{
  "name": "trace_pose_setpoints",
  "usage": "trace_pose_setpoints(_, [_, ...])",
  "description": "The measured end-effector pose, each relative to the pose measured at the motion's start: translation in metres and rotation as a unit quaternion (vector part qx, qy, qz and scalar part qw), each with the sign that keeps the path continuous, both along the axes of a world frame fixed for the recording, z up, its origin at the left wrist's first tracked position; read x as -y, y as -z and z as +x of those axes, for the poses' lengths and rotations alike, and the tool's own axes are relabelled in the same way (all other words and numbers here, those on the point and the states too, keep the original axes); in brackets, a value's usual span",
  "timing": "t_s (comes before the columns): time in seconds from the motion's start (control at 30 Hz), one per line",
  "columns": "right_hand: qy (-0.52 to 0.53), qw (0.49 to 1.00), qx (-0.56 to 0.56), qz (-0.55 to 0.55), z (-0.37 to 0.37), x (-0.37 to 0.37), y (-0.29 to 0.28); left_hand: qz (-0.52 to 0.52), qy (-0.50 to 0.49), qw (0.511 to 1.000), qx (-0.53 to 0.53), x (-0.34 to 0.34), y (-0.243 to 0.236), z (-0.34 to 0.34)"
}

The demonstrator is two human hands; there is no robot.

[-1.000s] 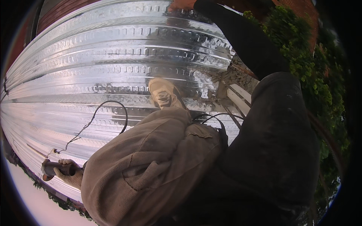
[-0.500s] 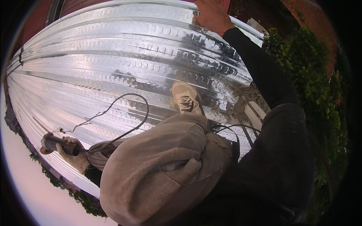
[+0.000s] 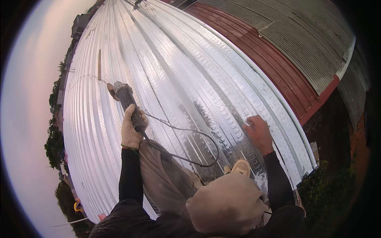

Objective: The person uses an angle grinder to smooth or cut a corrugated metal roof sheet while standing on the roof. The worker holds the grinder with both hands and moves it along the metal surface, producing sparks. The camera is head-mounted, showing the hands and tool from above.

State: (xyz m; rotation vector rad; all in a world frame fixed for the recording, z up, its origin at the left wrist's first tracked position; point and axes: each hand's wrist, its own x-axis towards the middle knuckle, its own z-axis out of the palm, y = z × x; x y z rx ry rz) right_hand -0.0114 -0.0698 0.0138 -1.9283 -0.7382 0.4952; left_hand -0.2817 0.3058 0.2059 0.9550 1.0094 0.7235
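An angle grinder (image 3: pixel 128 99) with a dark body and a reddish-brown disc (image 3: pixel 112 92) is gripped around its body by my left hand (image 3: pixel 133 129), which wears a pale knit work glove. Its disc end points up and left, just over the ribbed metal roofing sheets (image 3: pixel 174 75). A dark cord (image 3: pixel 200 132) loops from the grinder's rear across the sheets and back past my knee. My bare right hand (image 3: pixel 260 135) is over the sheets at the right, fingers loosely bent with a gap at the thumb, holding nothing visible. Whether it touches the metal I cannot tell.
My beige shoe (image 3: pixel 241 167) stands on the sheets near the right edge. Beyond that edge lie a red metal roof (image 3: pixel 254 47) and a grey corrugated roof (image 3: pixel 297 35). Green bushes (image 3: pixel 325 194) grow below at the right. A thin brown strip (image 3: pixel 99 65) lies far left.
My view has swung left toward the roof's far end. The grinder, held throughout, now sits nearer the middle. My right hand has left the sheet's far edge and come nearer.
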Motion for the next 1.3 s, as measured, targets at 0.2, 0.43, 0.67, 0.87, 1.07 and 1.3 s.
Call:
trace_pose_setpoints(0.2, [0.007,0.986,-0.156,0.049,-0.063,-0.016,0.002,-0.01,-0.005,1.0,-0.025,-0.003,0.011,-0.012])
trace_pose_setpoints(0.43, [-0.131,0.946,-0.27,0.121,-0.063,-0.089,-0.055,0.05,0.059,0.992,-0.104,0.012,-0.006,-0.005])
trace_pose_setpoints(0.67, [-0.273,0.911,-0.275,0.143,-0.044,-0.173,-0.143,0.055,0.129,0.981,-0.136,0.056,-0.019,0.024])
trace_pose_setpoints(0.87, [-0.158,0.86,-0.439,0.207,-0.07,-0.213,-0.148,0.145,0.198,0.944,-0.22,0.12,-0.009,0.06])
trace_pose_setpoints(1.07, [-0.046,0.838,-0.509,0.188,-0.089,-0.167,-0.095,0.188,0.245,0.906,-0.29,0.164,0.055,0.054])
trace_pose_setpoints(1.3, [0.006,0.828,-0.514,0.222,-0.068,-0.147,-0.074,0.045,0.335,0.93,-0.147,0.176,0.042,0.049])
